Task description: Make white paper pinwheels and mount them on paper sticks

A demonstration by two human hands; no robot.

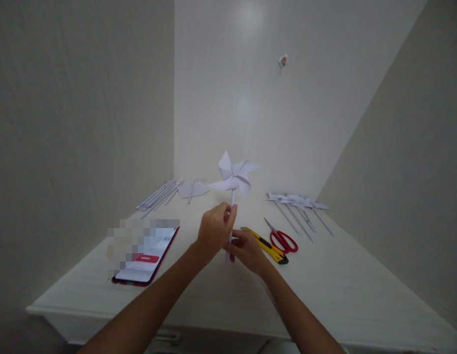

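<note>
A white paper pinwheel (pixel 234 175) stands upright in front of me, its folded blades spread at the top of a thin white paper stick. My left hand (pixel 215 223) is closed around the stick below the blades. Lower down, my right hand (pixel 246 248) pinches the same stick between thumb and fingers. Just right of my right hand lie a yellow and black box cutter (pixel 267 246) and a pair of red-handled scissors (pixel 282 238) on the white table (pixel 324 295).
Several finished pinwheels (pixel 298 201) lie at the back right. Loose paper sticks (pixel 158 194) and a sheet of paper (pixel 184 189) rest at the back left. A phone (pixel 145 260) lies at the left. Walls (pixel 228 88) enclose the table's back and sides.
</note>
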